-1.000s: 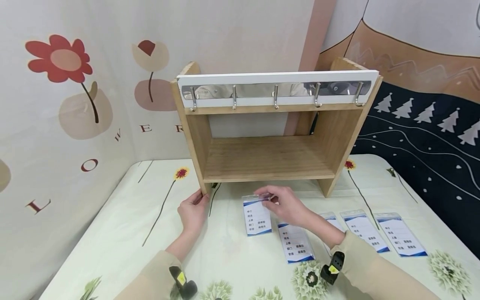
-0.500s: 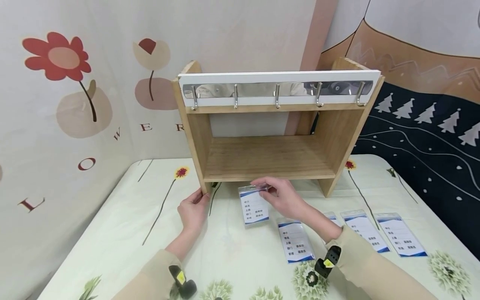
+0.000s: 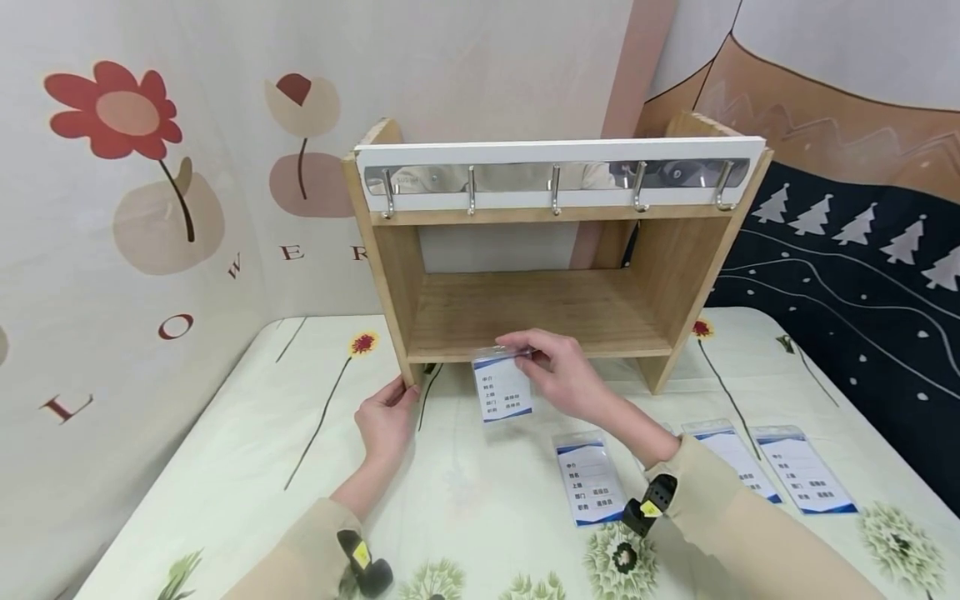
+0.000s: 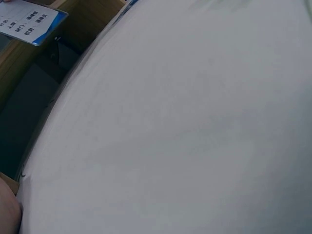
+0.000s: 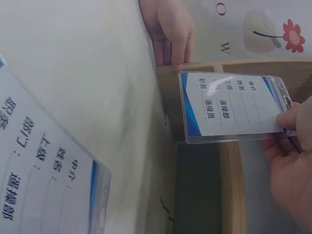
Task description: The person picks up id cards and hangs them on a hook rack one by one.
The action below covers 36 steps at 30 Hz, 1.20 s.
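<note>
A wooden shelf stands on the cloth, a white hook rail with several metal hooks across its upper front. My left hand grips the foot of its left side panel, and the right wrist view shows that hand's fingers at the wood. My right hand pinches a clear-sleeved ID badge by its top edge. The badge hangs in the air in front of the lower board, printed side toward me. In the right wrist view, thumb and fingers hold the slotted end of the badge.
Several more badges lie on the flowered tablecloth: one badge in front of the shelf, another badge at far right, others partly behind my right forearm. Printed curtains rise behind the shelf.
My right hand has lifted the badge up and slightly left, from near the tablecloth to the height of the lower board. The left hand has stayed at the shelf's foot.
</note>
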Tool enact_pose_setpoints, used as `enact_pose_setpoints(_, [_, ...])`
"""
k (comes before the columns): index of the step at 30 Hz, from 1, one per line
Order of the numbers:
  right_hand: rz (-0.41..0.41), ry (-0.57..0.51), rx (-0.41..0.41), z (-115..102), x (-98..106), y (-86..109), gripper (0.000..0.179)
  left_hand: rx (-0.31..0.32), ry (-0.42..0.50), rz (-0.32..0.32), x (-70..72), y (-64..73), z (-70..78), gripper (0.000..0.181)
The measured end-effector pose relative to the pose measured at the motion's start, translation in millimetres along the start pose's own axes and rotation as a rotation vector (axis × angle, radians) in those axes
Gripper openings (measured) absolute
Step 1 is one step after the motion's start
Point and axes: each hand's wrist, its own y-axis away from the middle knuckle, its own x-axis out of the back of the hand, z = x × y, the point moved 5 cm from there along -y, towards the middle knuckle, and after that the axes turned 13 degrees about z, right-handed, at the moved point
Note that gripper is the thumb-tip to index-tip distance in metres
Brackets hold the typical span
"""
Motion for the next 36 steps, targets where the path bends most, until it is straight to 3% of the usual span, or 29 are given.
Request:
enact_pose_setpoints(11, [0.06, 0.015, 0.06, -11.9, 14.6, -18.8, 0.036, 0.0, -0.013, -0.014, -0.8, 1.0, 3.2, 0.032])
enact_pose_setpoints(24, [0.139, 0.022, 0.061, -20.0, 36.3, -41.8, 0.038, 0.013, -0.004, -0.026, 0.3, 0.8, 2.8, 0.034])
enact_pose_setpoints(36, [0.122, 0.008, 0.1, -22.6, 28.3, -50.4, 0.038, 0.008, 0.0, -0.013, 0.7, 0.9, 2.3, 0.032])
